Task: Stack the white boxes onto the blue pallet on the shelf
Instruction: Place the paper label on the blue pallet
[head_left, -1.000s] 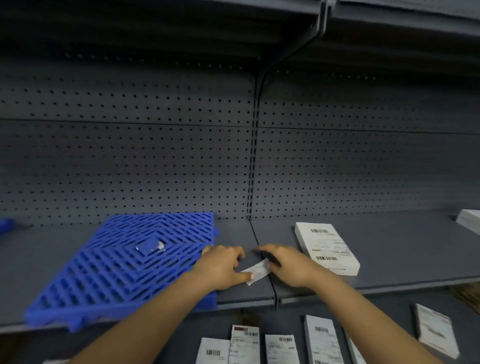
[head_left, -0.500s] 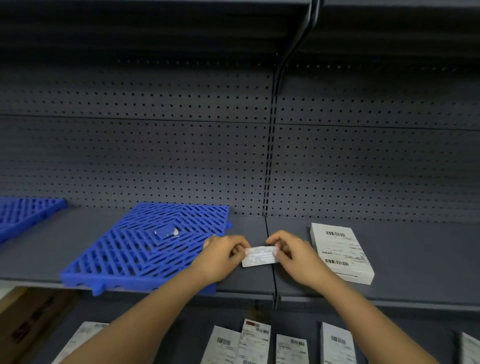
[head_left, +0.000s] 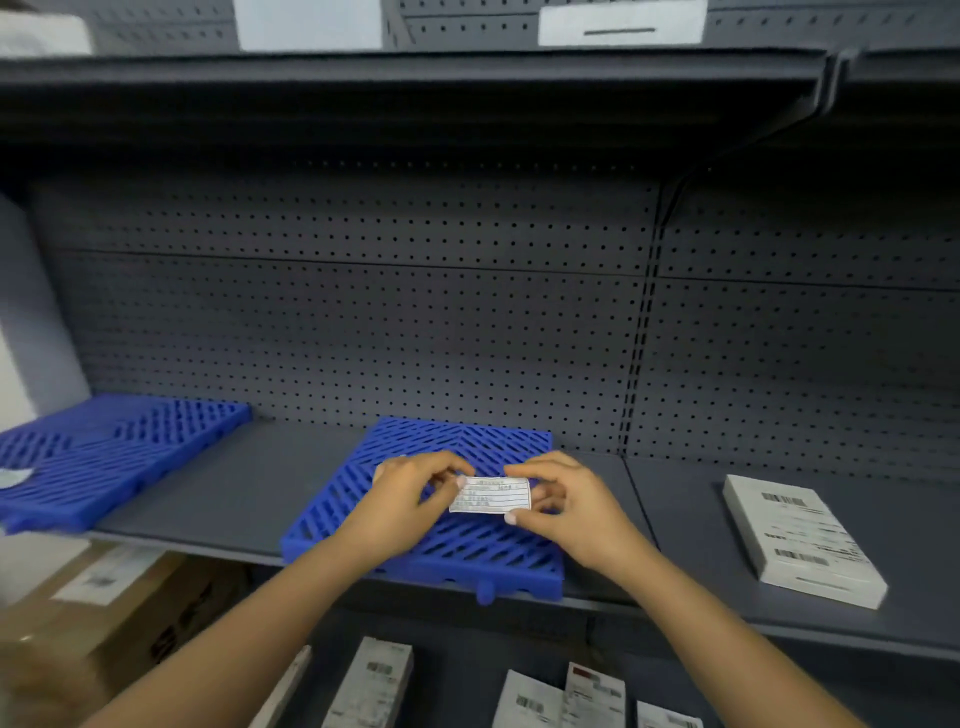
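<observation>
A blue slatted pallet (head_left: 467, 447) lies on the grey shelf (head_left: 249, 493), its front edge at the shelf lip. Above the pallet's middle, my left hand (head_left: 410, 493) and my right hand (head_left: 566, 499) pinch the two ends of a small white paper label (head_left: 491, 495) with printed lines. One white box (head_left: 800, 540) with barcodes lies flat on the shelf to the right, apart from both hands. Several more white boxes (head_left: 374, 680) stand on the lower level below the shelf.
A second blue pallet (head_left: 104, 457) lies at the shelf's left end. A brown cardboard carton (head_left: 104, 623) sits at the lower left. The perforated back panel (head_left: 363, 322) closes the shelf behind, and an upper shelf (head_left: 415, 73) hangs overhead.
Both hands, still holding the label, have moved from the bare shelf beside the pallet to over the pallet's middle. The view has shifted left, showing the second pallet.
</observation>
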